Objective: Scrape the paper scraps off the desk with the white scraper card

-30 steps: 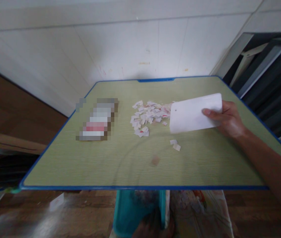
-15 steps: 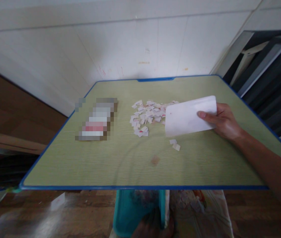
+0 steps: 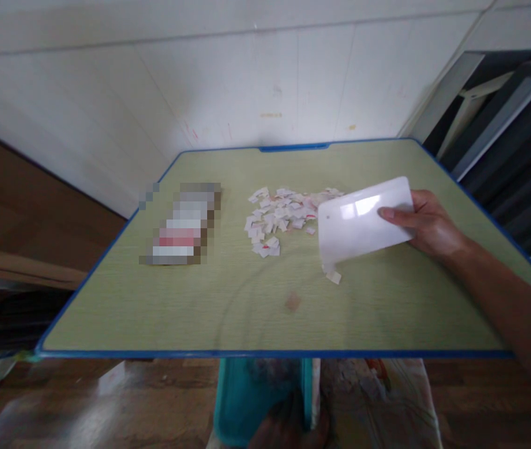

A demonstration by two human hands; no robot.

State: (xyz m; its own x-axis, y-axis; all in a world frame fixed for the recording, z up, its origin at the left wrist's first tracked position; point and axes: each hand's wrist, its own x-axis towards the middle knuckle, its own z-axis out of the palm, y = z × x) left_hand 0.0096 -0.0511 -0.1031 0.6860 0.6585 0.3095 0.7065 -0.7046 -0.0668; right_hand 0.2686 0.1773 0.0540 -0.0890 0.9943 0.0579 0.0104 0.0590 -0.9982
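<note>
My right hand grips a glossy white sheet, a flat card with rounded corners, by its right end, thumb on top. The card is tilted above the right side of the green table, and light reflects off its face. Just left of it lies a spread of small torn or cut paper pieces, whitish with some pink marks. A few loose paper scraps rest near the card's lower left corner, partly covered by it. My left hand does not show.
A blurred-out oblong item lies on the table's left side. Below the front edge stand a teal tray with scraps and a patterned cloth bearing more paper. A white wall rises behind; dark panels lean at right.
My right hand has moved slightly to the right and tilted the white card, which now shows a bright reflection and covers more of the loose scraps. The main paper spread looks unchanged.
</note>
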